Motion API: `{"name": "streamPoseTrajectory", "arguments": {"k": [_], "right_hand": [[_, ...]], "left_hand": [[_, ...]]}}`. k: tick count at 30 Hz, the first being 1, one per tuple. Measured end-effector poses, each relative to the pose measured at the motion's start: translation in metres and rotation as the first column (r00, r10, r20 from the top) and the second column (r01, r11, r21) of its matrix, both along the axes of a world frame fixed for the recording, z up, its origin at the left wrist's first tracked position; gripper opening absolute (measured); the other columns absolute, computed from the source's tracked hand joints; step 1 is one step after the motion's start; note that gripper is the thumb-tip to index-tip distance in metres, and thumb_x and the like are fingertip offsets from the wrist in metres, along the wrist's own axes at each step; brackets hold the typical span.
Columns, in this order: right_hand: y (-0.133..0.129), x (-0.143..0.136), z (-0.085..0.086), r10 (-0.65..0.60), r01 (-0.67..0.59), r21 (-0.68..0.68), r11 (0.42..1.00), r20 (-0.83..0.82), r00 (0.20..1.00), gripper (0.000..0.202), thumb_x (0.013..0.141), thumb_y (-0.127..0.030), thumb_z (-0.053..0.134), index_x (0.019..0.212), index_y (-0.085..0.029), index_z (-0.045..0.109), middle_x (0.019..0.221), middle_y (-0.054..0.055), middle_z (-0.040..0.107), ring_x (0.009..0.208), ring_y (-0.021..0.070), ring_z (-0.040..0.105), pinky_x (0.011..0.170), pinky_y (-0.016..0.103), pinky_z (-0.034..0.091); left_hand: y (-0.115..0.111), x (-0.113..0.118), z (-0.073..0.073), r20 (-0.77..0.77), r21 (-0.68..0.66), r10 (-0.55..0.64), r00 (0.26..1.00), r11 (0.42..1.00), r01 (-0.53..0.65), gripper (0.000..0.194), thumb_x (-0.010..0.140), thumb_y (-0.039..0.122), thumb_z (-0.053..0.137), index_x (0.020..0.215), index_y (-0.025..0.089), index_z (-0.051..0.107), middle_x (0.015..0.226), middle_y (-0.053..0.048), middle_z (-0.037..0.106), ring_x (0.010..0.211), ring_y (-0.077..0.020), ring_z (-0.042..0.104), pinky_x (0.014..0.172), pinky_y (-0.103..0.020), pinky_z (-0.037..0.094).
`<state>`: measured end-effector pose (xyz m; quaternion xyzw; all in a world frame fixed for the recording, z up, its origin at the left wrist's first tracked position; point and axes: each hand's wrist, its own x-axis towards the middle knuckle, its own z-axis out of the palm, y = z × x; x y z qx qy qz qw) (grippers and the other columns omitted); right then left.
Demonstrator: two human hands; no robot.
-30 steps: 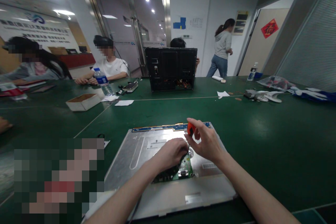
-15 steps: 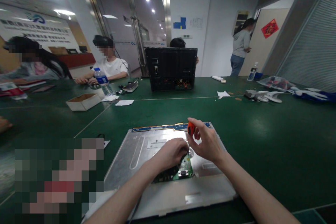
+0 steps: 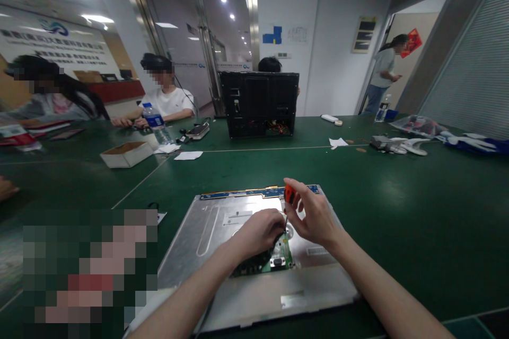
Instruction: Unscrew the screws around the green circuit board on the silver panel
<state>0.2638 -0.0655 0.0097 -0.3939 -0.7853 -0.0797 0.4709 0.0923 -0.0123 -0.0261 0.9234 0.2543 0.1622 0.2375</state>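
My right hand (image 3: 314, 217) pinches an orange-handled screwdriver (image 3: 289, 197) upright over the green circuit board (image 3: 274, 259) on the metal panel (image 3: 207, 233); my left hand (image 3: 258, 233) rests curled on that board.

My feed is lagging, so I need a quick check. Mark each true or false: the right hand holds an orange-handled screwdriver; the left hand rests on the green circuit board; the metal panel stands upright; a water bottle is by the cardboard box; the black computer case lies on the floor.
1. The right hand holds an orange-handled screwdriver: true.
2. The left hand rests on the green circuit board: true.
3. The silver metal panel stands upright: false, it lies flat on the green table.
4. A clear plastic water bottle is by the open cardboard box: true.
5. The black computer case lies on the floor: false, it stands on the table.
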Motion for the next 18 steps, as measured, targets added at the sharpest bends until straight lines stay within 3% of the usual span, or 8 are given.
{"name": "streamPoseTrajectory", "arguments": {"k": [12,18], "right_hand": [[0.0032,-0.0022,-0.0011,-0.046,0.046,0.075,0.996,-0.007,0.999,0.040,0.091,-0.024,0.051,0.129,-0.022,0.037,0.077,-0.002,0.058,0.053,0.0096,0.050,0.049,0.021,0.041],[0.0013,-0.0020,-0.0006,-0.028,0.028,0.046,0.999,-0.001,1.000,0.045,0.090,-0.022,0.049,0.132,-0.020,0.035,0.079,-0.001,0.059,0.054,0.0104,0.052,0.050,0.023,0.042]], "left_hand": [[-0.0009,-0.0004,0.0010,-0.020,0.003,0.023,1.000,1.000,-0.023,0.017,0.080,0.008,0.053,0.084,0.016,0.067,0.087,-0.006,0.070,0.080,-0.0204,0.064,0.072,-0.027,0.048],[-0.0011,0.0001,0.0021,-0.010,0.006,0.015,1.000,1.000,-0.015,0.016,0.081,0.009,0.053,0.085,0.016,0.067,0.087,-0.006,0.070,0.080,-0.0203,0.064,0.073,-0.027,0.048]]}}
